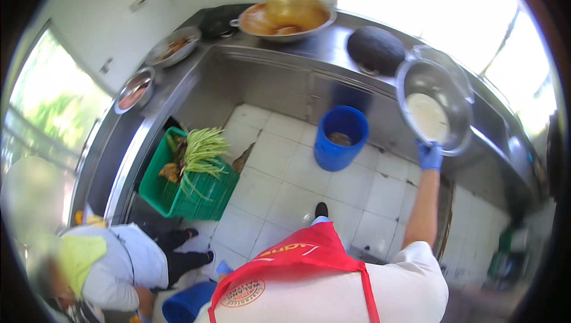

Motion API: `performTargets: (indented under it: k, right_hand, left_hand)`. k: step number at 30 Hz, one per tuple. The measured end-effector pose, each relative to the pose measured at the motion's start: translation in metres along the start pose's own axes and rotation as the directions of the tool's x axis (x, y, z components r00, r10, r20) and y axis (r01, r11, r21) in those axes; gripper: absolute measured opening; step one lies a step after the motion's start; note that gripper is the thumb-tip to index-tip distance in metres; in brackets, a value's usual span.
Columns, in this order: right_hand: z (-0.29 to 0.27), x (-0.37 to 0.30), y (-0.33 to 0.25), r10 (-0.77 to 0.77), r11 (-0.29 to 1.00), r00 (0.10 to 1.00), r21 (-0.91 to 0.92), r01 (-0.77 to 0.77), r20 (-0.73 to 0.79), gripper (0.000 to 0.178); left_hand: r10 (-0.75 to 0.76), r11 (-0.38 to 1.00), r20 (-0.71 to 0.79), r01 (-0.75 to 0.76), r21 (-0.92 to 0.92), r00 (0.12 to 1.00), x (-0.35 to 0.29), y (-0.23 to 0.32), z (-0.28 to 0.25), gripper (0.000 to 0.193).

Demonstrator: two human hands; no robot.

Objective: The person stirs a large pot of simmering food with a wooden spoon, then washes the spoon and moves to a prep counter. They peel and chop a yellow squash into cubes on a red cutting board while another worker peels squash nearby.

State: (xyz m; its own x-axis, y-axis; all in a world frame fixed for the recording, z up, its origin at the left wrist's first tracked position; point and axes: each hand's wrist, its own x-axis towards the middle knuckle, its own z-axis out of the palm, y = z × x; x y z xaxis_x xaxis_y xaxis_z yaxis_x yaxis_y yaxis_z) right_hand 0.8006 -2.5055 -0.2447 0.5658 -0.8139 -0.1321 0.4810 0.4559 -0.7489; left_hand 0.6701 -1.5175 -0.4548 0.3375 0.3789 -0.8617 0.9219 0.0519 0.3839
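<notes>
At the right of the frame I see the steel bowl (458, 106), pale contents (427, 118) inside, extending upward from my right hand (430, 156), whose gloved fingers pinch its lower rim. A dark rounded vessel (375, 49) sits at upper right; a blue bin (333, 158) stands near centre. Lower left of centre, my left hand (223, 268) shows partly; its grip I cannot tell.

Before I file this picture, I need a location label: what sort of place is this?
Probably a commercial kitchen: a long steel counter carries a wide pan, a green crate holds vegetables, and the right hand grips a bowl.
</notes>
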Motion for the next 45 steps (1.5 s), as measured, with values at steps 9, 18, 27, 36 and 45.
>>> performTargets:
  k: [9,18,27,36,45]
  right_hand:
    - [-0.019,0.429,-0.089,-0.101,0.903,0.961,-0.429,-0.02,-0.258,0.029]
    - [-0.001,0.276,0.188,0.428,0.567,0.903,-0.789,-0.236,0.036,0.032]
    - [-0.031,0.037,0.279,0.943,-0.096,0.267,-0.93,-0.355,-0.2,0.038]
    - [0.028,0.074,0.344,0.84,-0.244,0.401,-0.915,-0.321,-0.365,0.046]
    - [0.202,-0.37,0.438,0.888,0.35,-0.451,-0.771,0.531,0.092,0.054]
  left_hand:
    - [-0.116,0.993,-0.3,0.117,-0.013,0.947,-0.178,-0.103,0.03,0.075]
    - [-0.403,0.915,-0.223,0.395,-0.082,0.888,-0.289,-0.107,0.112,0.076]
    - [-0.463,0.884,-0.373,0.39,-0.257,0.804,-0.326,-0.09,0.139,0.068]
    - [-0.47,0.831,-0.237,0.336,-0.443,0.85,-0.303,-0.197,0.204,0.075]
    - [-0.629,0.422,-0.118,0.21,-0.882,0.769,-0.242,-0.336,0.26,0.058]
